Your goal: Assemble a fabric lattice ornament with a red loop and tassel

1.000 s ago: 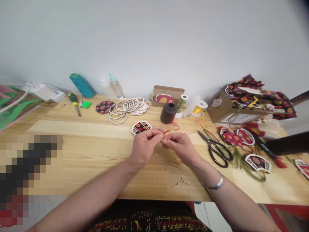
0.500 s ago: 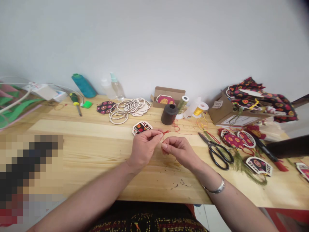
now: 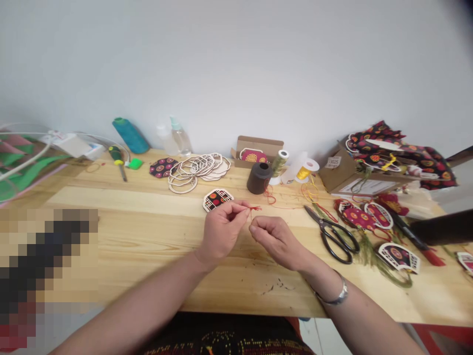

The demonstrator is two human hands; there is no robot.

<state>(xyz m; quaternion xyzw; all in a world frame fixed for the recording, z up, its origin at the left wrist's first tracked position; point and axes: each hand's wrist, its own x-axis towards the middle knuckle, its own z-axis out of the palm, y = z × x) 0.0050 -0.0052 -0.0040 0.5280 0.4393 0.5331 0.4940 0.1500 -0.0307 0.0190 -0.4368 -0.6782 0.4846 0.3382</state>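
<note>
My left hand [image 3: 226, 228] is closed in a pinch on a thin red thread [image 3: 255, 208], whose loose ends stick out past the fingertips to the right. Just right of it, my right hand [image 3: 276, 237] is closed too, pinching a strand of the same thread that runs down from the left fingertips. Behind my left hand lies an ornament [image 3: 218, 198] with a pale wooden lattice edge and dark patterned cloth, partly covered by the fingers. Black-handled scissors [image 3: 332, 234] lie to the right of my right hand.
Wooden ring frames [image 3: 183, 183], a dark thread cone [image 3: 259, 178] and a yellow thread spool [image 3: 307, 170] stand along the back. A cardboard box [image 3: 334, 167] with patterned cloth sits at right, several finished ornaments [image 3: 399, 257] before it. A screwdriver [image 3: 118, 160] lies at left.
My right hand has shifted slightly down and right, its fingers curled tighter. My left hand keeps its pinch on the red thread. The whole view has tilted a little.
</note>
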